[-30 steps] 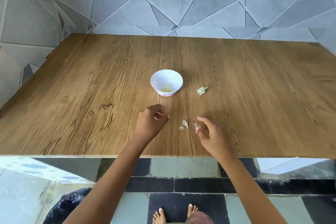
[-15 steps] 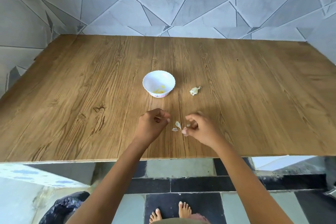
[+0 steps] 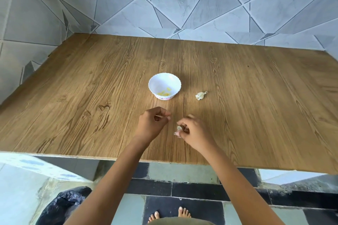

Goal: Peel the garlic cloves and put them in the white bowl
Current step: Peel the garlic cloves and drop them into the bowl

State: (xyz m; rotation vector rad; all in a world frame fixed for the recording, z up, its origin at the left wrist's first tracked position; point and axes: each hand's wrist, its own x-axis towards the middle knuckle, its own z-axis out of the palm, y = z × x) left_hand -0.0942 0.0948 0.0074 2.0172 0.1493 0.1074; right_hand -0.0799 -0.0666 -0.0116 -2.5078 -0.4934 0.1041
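Note:
The white bowl [image 3: 153,86] stands mid-table with a few yellowish peeled cloves [image 3: 165,93] in its bottom. To its right lies an unpeeled piece of garlic [image 3: 201,95]. My left hand [image 3: 152,124] hovers just in front of the bowl, fingers curled in and thumb against forefinger, pinching what looks like a small pale clove that is mostly hidden. My right hand [image 3: 194,131] is close beside it on the right and pinches papery garlic peel scraps [image 3: 178,130] just above the wood.
The wooden table [image 3: 91,97] ends at a front edge right behind my wrists and meets tiled walls at the back and left. A black bag [image 3: 62,204] sits on the floor at lower left. My bare feet show below.
My right hand has moved left onto the loose peel scraps that lay on the table and closed its fingers round them. My left hand has stayed almost still.

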